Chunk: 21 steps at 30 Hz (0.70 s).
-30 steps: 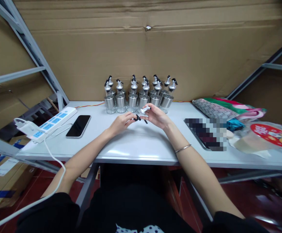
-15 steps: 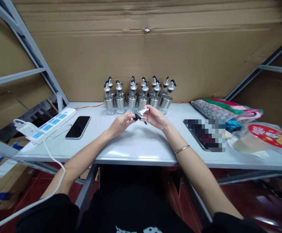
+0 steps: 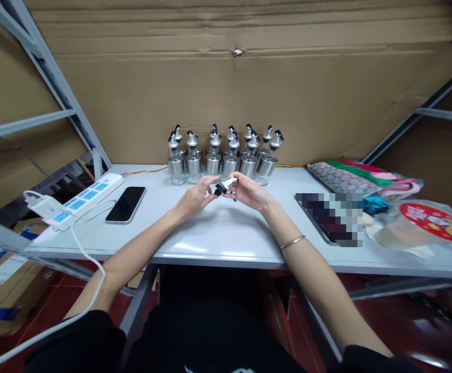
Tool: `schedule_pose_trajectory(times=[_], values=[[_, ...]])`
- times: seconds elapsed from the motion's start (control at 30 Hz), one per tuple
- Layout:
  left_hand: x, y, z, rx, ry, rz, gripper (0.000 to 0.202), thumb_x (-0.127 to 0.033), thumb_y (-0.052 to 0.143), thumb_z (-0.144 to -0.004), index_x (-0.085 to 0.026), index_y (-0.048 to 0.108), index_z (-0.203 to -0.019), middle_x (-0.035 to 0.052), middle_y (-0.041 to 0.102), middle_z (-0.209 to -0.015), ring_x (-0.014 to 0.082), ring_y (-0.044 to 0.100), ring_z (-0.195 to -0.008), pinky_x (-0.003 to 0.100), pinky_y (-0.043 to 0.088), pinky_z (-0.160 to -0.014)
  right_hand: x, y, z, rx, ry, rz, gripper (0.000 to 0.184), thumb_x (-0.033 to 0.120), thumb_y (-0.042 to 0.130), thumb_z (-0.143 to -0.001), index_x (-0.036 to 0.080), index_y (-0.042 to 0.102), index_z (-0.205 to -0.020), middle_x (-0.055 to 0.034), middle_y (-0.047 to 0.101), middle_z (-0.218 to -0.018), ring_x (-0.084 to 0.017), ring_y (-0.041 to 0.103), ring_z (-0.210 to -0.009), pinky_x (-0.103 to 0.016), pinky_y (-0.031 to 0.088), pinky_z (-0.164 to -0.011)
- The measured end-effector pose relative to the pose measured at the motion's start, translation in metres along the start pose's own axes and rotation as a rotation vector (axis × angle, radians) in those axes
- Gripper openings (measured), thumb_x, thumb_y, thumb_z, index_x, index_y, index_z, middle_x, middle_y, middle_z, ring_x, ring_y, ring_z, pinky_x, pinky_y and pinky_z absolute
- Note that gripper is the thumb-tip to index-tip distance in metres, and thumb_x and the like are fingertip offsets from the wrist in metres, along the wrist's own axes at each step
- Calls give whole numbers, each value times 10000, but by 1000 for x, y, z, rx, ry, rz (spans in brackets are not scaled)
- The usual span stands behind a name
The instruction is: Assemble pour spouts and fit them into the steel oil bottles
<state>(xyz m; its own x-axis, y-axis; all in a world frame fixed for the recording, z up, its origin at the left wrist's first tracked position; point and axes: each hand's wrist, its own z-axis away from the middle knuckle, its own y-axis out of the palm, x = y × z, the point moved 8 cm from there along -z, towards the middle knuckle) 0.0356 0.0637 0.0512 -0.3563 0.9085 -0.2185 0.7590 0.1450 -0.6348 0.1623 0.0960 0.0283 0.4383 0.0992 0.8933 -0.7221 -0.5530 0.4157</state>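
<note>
Both my hands meet over the middle of the white table. My right hand pinches a small pourer spout, white with a black tip, and my left hand closes its fingertips on the spout's black end. A thin metal bangle circles my right wrist. Just behind my hands stands a cluster of several steel-and-glass dispenser bottles with black-tipped pourer tops, set in two rows against the cardboard wall.
A black phone lies at the left, beside a white power strip with a trailing cable. A blurred flat item, patterned pouches and a plastic bag with a red label fill the right side.
My hands have lifted slightly and the spout has been turned between my fingers; my left fingertips have moved up onto its black end. Nothing else on the table has moved.
</note>
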Motion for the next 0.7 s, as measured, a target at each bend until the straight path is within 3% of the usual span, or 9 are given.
schedule_pose_trajectory(times=[0.13, 0.33, 0.57, 0.7], values=[[2, 0, 0, 7, -2, -21, 477, -279, 457, -952, -228, 279, -1391, 152, 475, -1253, 130, 609, -789, 275, 522, -689, -1, 0, 0, 9, 14, -3, 290, 444, 767, -705, 244, 634, -867, 55, 642, -715, -101, 623, -726, -298, 553, -767], [-3, 8, 2, 107, 5, -10, 506, -279, 429, -953, -223, 261, -1428, 151, 484, -1289, 160, 608, -839, 314, 538, -751, -6, -3, -2, 8, 47, 3, 344, 451, 791, -669, 226, 634, -878, 47, 640, -721, -106, 625, -695, -309, 572, -723], [-12, 9, 3, 110, 69, -21, 525, -258, 399, -962, -209, 220, -1454, 170, 434, -1376, 249, 520, -1203, 381, 513, -928, -6, -2, -1, 23, 66, 7, 344, 439, 789, -675, 207, 633, -875, 35, 635, -724, -114, 627, -699, -316, 580, -705], [-19, 6, 4, 76, 136, -39, 496, -224, 374, -966, -194, 235, -1442, 170, 465, -1353, 255, 476, -1267, 421, 461, -1013, -6, 0, 0, 32, 61, 0, 364, 437, 808, -647, 204, 638, -867, 38, 633, -710, -109, 620, -698, -304, 579, -709]])
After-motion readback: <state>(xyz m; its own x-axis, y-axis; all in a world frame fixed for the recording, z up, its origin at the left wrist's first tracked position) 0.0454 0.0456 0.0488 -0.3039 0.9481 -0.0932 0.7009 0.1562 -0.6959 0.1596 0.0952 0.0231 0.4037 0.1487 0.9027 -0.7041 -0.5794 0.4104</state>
